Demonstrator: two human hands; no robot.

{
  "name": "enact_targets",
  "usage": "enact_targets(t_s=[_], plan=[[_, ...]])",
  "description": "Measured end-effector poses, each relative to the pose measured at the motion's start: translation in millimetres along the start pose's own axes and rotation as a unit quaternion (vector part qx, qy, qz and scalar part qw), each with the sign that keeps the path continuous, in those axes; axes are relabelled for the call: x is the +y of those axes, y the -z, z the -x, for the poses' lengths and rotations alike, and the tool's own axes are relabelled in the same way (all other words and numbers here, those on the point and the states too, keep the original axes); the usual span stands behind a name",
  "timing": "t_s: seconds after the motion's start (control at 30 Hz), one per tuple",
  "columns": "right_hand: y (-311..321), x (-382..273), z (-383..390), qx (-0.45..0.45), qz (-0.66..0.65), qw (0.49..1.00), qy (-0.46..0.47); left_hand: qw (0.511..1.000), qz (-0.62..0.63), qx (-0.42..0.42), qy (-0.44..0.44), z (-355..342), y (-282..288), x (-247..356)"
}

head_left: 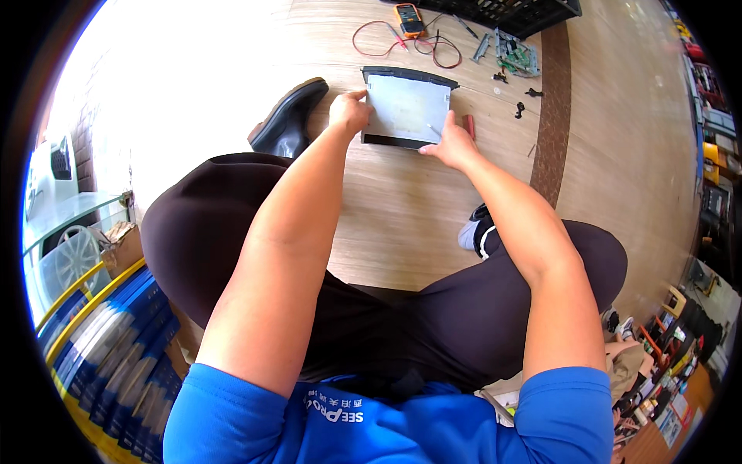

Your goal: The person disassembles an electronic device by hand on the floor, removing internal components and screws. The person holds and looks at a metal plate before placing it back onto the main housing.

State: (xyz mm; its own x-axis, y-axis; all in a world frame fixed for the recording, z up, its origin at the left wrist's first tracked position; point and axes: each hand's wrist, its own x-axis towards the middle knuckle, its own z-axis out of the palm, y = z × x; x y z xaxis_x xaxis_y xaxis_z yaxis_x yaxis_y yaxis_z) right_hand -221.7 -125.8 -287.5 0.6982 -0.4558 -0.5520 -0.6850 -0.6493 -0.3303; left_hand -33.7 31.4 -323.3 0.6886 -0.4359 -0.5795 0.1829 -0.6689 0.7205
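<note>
A flat, box-shaped device (402, 104) sits over the wood-look floor (379, 213), on the far side of the person's bent legs. Its broad top is a plain silver-grey plate, slightly scuffed; a dark, gently curved front piece runs along the far edge, and a black strip shows along the near one. The left hand (350, 114) grips its left side with the fingers drawn close together. The right hand (452, 145) is spread moderately wide around the near right corner, thumb at the near edge and fingers along the right side, holding the device too.

Just right of it lies a small red piece (469, 126). Farther off are an orange multimeter (410, 21) with red and black leads (448, 54), and to its right a green circuit board (518, 58) near a few small black parts (519, 110). A black plastic crate (553, 9) stands at the far edge; its contents are out of sight. Near left, a yellow-framed rack (58, 349) holds rows of blue packages (127, 371).
</note>
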Motion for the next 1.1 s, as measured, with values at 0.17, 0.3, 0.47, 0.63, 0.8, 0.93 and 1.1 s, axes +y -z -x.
enact_targets(t_s=[0.17,0.3,0.47,0.63,0.8,0.93,1.1], plan=[[2.4,-2.4,-3.4,-0.008,0.01,1.0,0.018,0.998,-0.043,0.026,-0.04,-16.0,2.4,-19.9],[2.8,-3.1,-2.5,-0.02,0.017,1.0,0.012,0.999,-0.026,0.022,-0.042,-13.1,0.2,-18.5],[-1.5,0.8,-0.8,0.003,0.021,0.999,0.026,0.999,0.031,0.011,-0.041,-5.3,0.6,-10.8],[-0.8,-5.5,0.6,0.003,0.029,0.999,0.017,0.996,0.09,0.003,-0.024,-3.1,2.5,-10.6],[-0.2,-3.2,0.4,0.0,0.023,1.0,0.001,0.995,0.096,-0.017,-0.019,-3.3,1.8,-10.2],[2.1,-5.7,0.8,-0.007,0.02,1.0,0.003,0.996,0.083,-0.015,-0.023,-6.8,1.2,-13.1],[6.9,-15.2,7.8,-0.031,0.056,0.998,-0.014,0.998,0.056,-0.006,-0.024,-9.7,-0.3,-16.6]])
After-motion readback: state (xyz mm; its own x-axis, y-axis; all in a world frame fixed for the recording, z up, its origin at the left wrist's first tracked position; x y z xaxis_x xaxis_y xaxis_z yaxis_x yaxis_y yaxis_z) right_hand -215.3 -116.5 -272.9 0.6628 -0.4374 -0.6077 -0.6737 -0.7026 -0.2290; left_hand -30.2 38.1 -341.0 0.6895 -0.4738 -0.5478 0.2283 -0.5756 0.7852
